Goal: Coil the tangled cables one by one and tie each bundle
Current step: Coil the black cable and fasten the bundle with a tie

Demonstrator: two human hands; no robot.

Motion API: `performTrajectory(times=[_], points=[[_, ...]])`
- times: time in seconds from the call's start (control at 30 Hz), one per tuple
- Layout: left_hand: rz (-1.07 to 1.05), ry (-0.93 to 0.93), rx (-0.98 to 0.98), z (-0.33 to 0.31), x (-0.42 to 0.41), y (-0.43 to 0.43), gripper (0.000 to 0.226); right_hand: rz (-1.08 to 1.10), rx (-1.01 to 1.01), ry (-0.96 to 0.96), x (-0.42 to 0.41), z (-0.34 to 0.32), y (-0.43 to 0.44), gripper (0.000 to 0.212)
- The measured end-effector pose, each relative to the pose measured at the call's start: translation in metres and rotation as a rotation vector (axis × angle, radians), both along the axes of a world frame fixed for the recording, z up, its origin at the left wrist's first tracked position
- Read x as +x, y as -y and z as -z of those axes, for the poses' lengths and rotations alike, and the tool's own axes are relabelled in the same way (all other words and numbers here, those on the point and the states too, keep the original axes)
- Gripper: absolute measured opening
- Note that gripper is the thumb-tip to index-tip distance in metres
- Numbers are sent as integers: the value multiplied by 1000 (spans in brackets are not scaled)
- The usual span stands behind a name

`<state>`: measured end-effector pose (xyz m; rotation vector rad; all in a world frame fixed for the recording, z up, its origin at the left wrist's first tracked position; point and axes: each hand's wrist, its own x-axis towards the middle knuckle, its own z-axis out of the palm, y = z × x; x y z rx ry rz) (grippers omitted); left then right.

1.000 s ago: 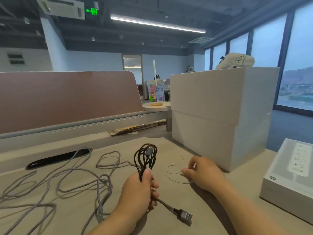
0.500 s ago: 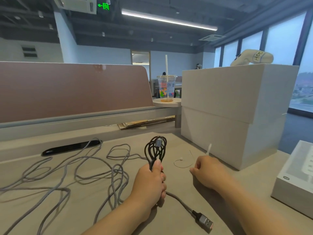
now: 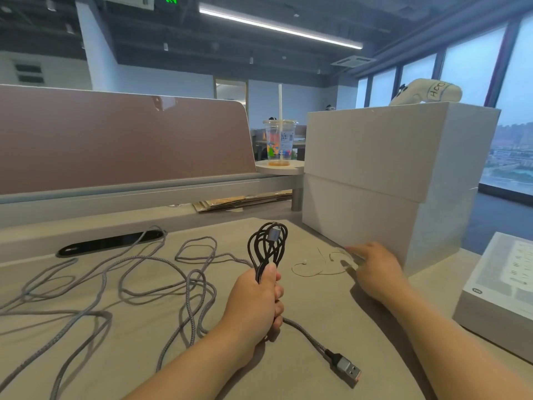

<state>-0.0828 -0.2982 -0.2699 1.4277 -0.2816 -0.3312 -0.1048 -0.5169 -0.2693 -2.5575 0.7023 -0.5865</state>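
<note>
My left hand (image 3: 255, 306) grips a coiled black cable bundle (image 3: 268, 245) upright at the table's middle. The cable's grey tail runs out below the fist to a USB plug (image 3: 346, 370) lying on the table. A long grey braided cable (image 3: 138, 284) lies tangled in loose loops to the left. My right hand (image 3: 375, 269) is low over the table beside the white box, and its fingertips pinch a pale, blurred tie strip (image 3: 350, 262). Thin wire ties (image 3: 311, 269) lie on the table just left of it.
Two stacked white boxes (image 3: 389, 183) stand at the right rear with a white object on top. A flat white box (image 3: 501, 298) sits at the right edge. A black cable slot (image 3: 109, 242), a brown partition (image 3: 124, 142) and a plastic cup (image 3: 279, 142) lie behind.
My right hand lifted a pale tie off the table, then moved forward and down towards the box and the thin ties. My left hand kept its grip on the black bundle.
</note>
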Motion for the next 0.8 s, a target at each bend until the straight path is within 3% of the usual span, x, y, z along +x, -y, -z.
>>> performTrajectory(times=[0.17,0.37,0.5,0.7,0.8], points=[[17,-3,7,0,0,-1,28,-140,-44,-131,6,4,-7,27],[24,5,3,1,2,0,27,-175,-6,106,5,-4,-17,31],[37,3,3,0,3,2,26,-169,-112,-174,10,3,-20,30],[52,27,8,1,3,1,26,-27,76,93,8,0,-14,20],[55,31,13,2,3,0,26,-9,137,81,6,1,-13,11]])
